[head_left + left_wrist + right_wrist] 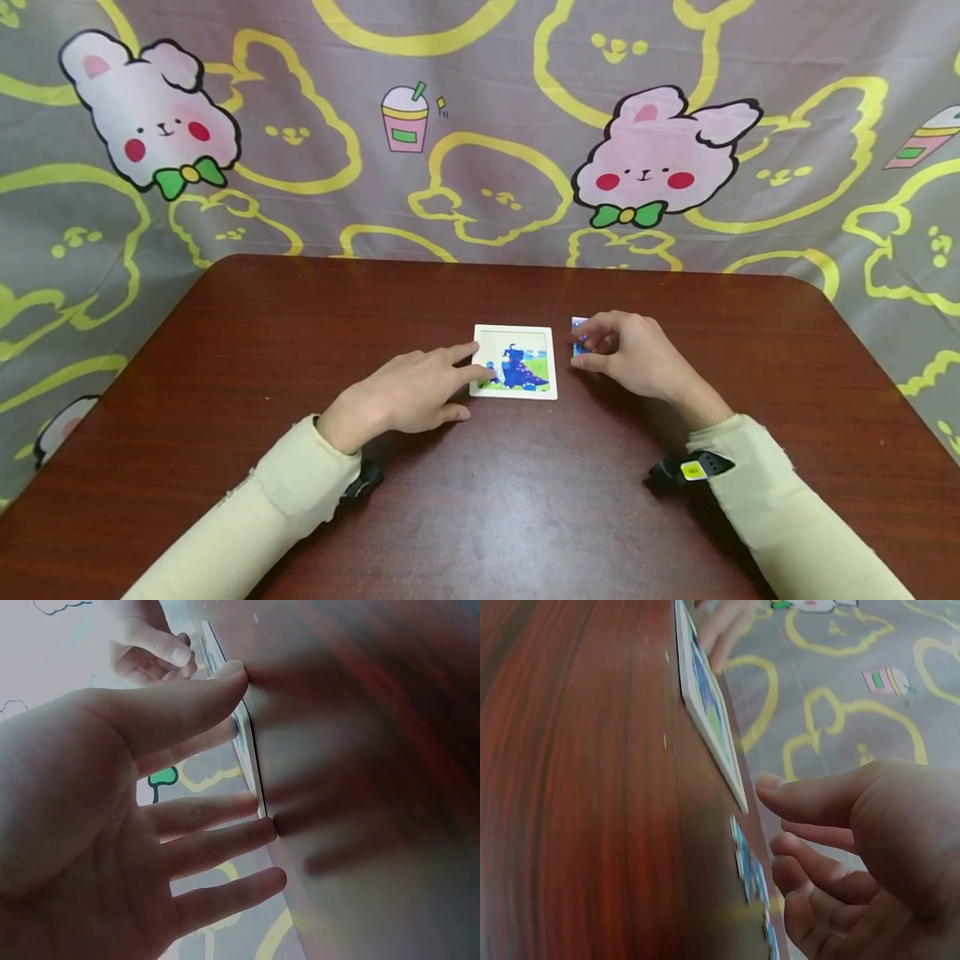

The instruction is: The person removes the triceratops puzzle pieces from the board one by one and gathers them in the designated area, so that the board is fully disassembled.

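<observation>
My left hand (408, 390) stretches out, fingers straight and spread, some over the white tray (552, 367). My right hand (637, 354) bends loosely, thumb and fingers apart, gripping nothing. The tray holds a partial dinosaur puzzle (517, 371); loose pieces (577, 347) lie beside my right fingertips.

Behind the reddish-brown wooden surface (495, 467), whose far corners are rounded, a grey cloth (480, 100) is seen, printed with yellow cartoon outlines (420, 40), pale rabbit heads (656, 154) wearing green bows (648, 213), and pink cups (406, 121).
</observation>
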### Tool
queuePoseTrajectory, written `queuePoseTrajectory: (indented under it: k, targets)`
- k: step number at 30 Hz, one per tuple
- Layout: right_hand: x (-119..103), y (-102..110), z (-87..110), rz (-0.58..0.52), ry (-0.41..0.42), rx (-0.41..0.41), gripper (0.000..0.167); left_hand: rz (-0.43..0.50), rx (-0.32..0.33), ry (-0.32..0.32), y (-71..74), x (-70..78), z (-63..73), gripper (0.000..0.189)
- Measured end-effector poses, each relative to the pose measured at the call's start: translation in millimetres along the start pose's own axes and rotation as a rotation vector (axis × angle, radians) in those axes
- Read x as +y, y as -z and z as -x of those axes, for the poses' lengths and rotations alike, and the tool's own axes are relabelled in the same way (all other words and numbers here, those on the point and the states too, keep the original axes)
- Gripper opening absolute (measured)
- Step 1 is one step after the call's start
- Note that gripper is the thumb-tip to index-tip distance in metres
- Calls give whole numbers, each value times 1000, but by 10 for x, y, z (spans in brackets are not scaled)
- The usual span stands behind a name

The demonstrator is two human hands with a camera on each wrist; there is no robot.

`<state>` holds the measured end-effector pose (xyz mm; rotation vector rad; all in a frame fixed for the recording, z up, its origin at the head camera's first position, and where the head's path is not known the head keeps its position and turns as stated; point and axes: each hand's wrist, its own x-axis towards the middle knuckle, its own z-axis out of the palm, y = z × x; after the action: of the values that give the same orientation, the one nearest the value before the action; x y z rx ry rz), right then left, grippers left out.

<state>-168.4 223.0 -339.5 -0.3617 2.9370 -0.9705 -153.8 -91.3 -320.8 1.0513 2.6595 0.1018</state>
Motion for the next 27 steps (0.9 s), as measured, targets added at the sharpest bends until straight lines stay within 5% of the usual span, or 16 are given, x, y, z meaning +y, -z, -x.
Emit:
queuePoseTrajectory:
  k: [7, 12, 18, 27]
  targets:
    - [-224, -151, -109, -16, 79, -38, 33, -39, 28, -42, 17, 48, -51, 63]
    - [-354, -247, -183, -19, 133, -108, 39, -34, -38, -20, 36, 105, -86, 61]
    - [-463, -339, -237, -6, 136, -178, 45, -20, -99, 29, 37, 141, -113, 66]
    - [-487, -400, -256, 24, 107, -210, 48, -8, -94, 18, 24, 170, -122, 70]
